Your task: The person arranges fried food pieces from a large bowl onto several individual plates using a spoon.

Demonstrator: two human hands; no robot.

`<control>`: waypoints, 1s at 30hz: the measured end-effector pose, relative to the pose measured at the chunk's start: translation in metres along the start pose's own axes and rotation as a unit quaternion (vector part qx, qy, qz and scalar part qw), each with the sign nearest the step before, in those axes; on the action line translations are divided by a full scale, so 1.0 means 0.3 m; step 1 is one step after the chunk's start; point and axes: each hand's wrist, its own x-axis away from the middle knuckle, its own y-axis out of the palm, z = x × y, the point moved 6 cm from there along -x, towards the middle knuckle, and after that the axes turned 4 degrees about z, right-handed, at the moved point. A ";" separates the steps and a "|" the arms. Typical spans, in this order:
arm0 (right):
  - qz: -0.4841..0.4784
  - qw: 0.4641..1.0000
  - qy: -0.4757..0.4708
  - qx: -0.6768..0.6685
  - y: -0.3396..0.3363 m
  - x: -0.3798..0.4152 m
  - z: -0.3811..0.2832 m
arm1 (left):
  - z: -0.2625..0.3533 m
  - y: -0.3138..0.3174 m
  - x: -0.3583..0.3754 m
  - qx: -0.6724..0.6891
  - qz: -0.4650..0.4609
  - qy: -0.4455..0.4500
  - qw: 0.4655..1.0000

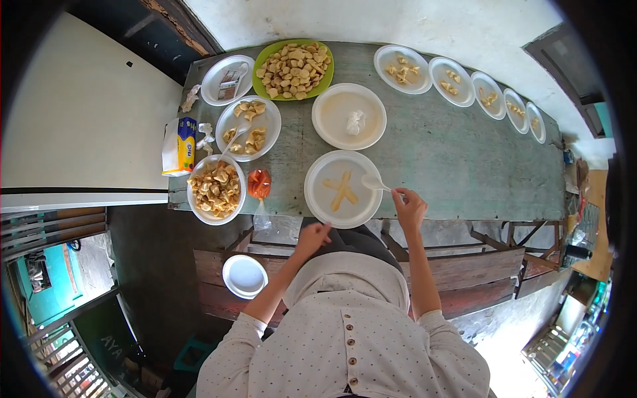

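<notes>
My right hand [411, 209] pinches the handle of a white plastic spoon [373, 182], its bowl over the right side of a white plate [313, 207]. Two crossed strips of pale yellow-brown food [341, 191] form an X on that plate. My left hand [313, 240] is by the plate's front rim, fingers loosely bent and apart, fingertips right at the edge. Just behind stands another white plate [318, 136] with a crumpled white clump [355, 122] on it.
A green tray [261, 54] is heaped with tan pieces. At left are plates of folded snacks [215, 189], a bag of red-orange sauce [259, 184] and a tissue pack [179, 147]. Several plates with small portions [403, 69] line the far right edge. White plates [245, 276] rest on the bench.
</notes>
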 end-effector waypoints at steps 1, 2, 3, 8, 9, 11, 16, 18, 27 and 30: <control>-0.006 1.000 -0.001 -0.005 0.011 0.008 -0.004 | 0.002 -0.061 -0.018 -0.038 0.079 -0.026 0.996; -0.005 1.000 -0.001 -0.005 0.020 0.015 -0.008 | 0.029 -0.089 -0.025 -0.038 0.079 -0.025 0.996; -0.009 1.000 0.000 -0.006 0.028 0.023 -0.010 | 0.092 -0.150 -0.022 -0.161 0.177 0.050 0.970; -0.043 0.999 0.001 -0.001 0.069 0.049 -0.029 | 0.174 -0.223 -0.095 -0.115 0.359 0.283 0.882; -0.044 0.999 -0.014 -0.001 0.083 0.049 -0.028 | 0.157 -0.223 -0.122 -0.093 0.348 0.262 0.895; -0.044 0.999 -0.027 0.000 0.088 0.049 -0.024 | 0.153 -0.214 -0.134 -0.070 0.333 0.243 0.908; 0.018 0.995 -0.096 -0.015 0.082 0.048 -0.036 | 0.062 -0.117 -0.097 0.197 0.135 0.008 0.971; 0.004 0.996 -0.084 -0.008 0.083 0.051 -0.042 | 0.025 -0.072 -0.060 0.230 0.116 -0.012 0.966; -0.081 0.987 -0.127 0.049 0.201 0.102 -0.137 | -0.003 -0.015 -0.026 0.277 0.096 -0.051 0.955; -0.096 0.982 -0.142 0.080 0.226 0.105 -0.148 | -0.010 -0.015 -0.028 0.283 0.098 -0.045 0.953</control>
